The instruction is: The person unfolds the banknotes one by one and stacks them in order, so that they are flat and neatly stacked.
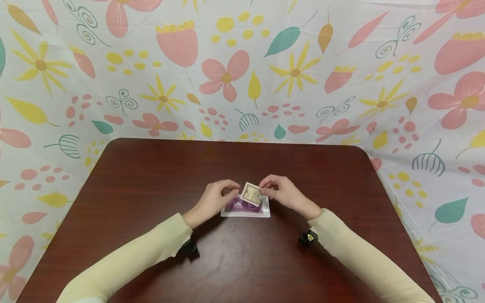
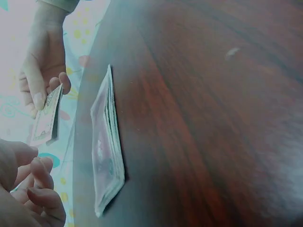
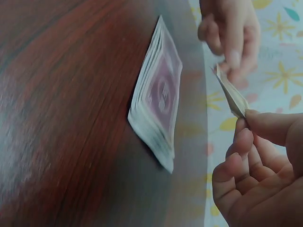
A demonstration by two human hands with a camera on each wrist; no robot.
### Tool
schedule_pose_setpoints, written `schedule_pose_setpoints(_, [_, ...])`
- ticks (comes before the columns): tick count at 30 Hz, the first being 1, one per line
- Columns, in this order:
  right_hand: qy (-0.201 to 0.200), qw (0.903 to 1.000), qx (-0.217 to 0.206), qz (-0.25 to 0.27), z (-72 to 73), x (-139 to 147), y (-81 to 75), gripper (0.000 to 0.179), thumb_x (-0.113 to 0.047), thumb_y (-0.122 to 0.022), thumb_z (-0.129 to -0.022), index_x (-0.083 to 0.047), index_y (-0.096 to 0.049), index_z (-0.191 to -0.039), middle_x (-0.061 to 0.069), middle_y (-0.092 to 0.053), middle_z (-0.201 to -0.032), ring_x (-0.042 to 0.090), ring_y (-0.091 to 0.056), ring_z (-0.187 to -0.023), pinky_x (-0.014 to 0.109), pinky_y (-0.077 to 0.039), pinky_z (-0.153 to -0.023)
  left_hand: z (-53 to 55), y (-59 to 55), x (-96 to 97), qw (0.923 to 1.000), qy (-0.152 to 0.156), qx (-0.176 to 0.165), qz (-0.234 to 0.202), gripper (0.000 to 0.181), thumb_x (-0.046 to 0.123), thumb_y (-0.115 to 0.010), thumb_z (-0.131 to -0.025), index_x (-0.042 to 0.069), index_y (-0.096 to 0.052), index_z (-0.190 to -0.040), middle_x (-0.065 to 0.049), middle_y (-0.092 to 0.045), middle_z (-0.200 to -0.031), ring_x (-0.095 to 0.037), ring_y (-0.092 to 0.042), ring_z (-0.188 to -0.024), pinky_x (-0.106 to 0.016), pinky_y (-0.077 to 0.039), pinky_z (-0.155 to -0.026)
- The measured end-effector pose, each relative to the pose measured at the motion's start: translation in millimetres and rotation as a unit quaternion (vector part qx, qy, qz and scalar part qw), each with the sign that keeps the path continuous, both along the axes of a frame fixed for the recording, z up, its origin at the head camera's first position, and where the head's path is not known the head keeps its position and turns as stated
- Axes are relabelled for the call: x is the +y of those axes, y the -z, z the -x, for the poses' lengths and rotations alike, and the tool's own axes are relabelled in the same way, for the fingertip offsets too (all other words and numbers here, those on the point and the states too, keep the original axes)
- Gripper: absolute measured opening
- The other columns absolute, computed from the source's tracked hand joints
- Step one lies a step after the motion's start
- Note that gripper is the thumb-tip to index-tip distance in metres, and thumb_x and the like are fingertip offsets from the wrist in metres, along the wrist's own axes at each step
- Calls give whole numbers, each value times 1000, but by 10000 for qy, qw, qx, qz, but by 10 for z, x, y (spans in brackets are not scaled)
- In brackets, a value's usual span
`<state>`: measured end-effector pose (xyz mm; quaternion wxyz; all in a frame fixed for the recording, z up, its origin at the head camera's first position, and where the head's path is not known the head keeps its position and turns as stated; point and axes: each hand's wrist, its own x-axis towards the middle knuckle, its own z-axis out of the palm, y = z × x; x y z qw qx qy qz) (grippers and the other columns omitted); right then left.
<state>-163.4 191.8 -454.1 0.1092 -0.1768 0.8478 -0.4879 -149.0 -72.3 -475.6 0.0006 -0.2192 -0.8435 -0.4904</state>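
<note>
My right hand (image 1: 283, 192) pinches a small cream-and-brown printed paper note (image 1: 251, 193) by one edge, between thumb and fingers. In the right wrist view the note (image 3: 232, 94) shows two layers and looks folded. Just left of it, my left hand (image 1: 213, 201) holds nothing; its fingers are loosely bent, with the fingertips close to the note's edge. Below both hands, a stack of purple printed notes with pale, plastic-like borders (image 1: 238, 206) lies flat on the table. The held note is raised over this stack and partly covers it in the head view.
The dark reddish-brown table (image 1: 242, 261) has rounded far corners. A white cloth with printed flowers and leaves (image 1: 242, 84) hangs behind and along both sides. Black wrist devices (image 1: 308, 237) sit under both cream sleeves (image 1: 151, 244).
</note>
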Motion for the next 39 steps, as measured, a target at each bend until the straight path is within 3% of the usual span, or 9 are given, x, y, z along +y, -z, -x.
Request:
schedule_pose_setpoints(5, [-266, 9994, 178, -133, -28, -79, -7, 7, -8, -74, -95, -4, -72, -100, 4, -72, -84, 9, -57, -65, 24, -46, -61, 9, -41, 79, 9998, -81, 51, -169, 11, 9, -73, -97, 6, -75, -108, -6, -76, -95, -6, -58, -64, -24, -51, -62])
schedule_pose_setpoints(9, [-272, 9990, 207, -279, -35, -100, 5, 5, -8, -74, -96, -6, -72, -100, 2, -72, -84, 8, -57, -66, 23, -45, -62, -5, -50, 109, 9997, -80, -21, -249, 5, 10, -74, -97, 7, -74, -102, -4, -74, -91, -7, -58, -61, -24, -51, -59])
schedule_pose_setpoints(15, [-473, 9983, 271, -223, -40, -101, 2, 9, -9, -72, -97, -8, -72, -106, 6, -73, -86, 16, -62, -71, 25, -47, -64, -28, -55, 125, 9998, -42, -90, -162, 5, 12, -74, -98, 7, -73, -99, -2, -74, -91, -5, -56, -59, -23, -49, -57])
schedule_pose_setpoints(21, [-789, 9949, 585, -237, -32, -43, -20, 19, -7, -70, -98, -8, -75, -116, 7, -75, -98, 20, -67, -85, 30, -54, -75, -41, -102, 84, 9995, -166, 215, -150, 5, 13, -72, -99, 9, -75, -98, -3, -74, -95, -4, -50, -56, -24, -46, -56])
schedule_pose_setpoints(27, [-579, 9939, 751, -555, -12, 34, 6, 21, -3, -66, -100, -6, -74, -119, 6, -75, -111, 16, -66, -97, 34, -54, -85, -18, -136, 24, 9985, -265, 364, -323, 6, 7, -73, -97, 13, -75, -95, -2, -74, -93, -6, -49, -58, -24, -45, -59])
schedule_pose_setpoints(34, [-145, 9934, 796, -818, -17, 104, 26, 12, -8, -73, -96, -7, -76, -107, 0, -68, -87, 14, -59, -79, 27, -48, -70, 5, -116, -48, 9976, -379, 242, -519, 5, 7, -74, -97, 12, -75, -95, -1, -73, -86, -8, -50, -61, -24, -44, -59])
schedule_pose_setpoints(39, [19, 9950, 694, -714, -38, 124, 29, 5, -11, -76, -94, -8, -74, -98, -1, -65, -86, 14, -57, -77, 27, -46, -68, 5, -67, -109, 9974, -493, 1, -528, 4, 7, -72, -98, 10, -74, -97, -2, -72, -84, -7, -50, -56, -24, -44, -54])
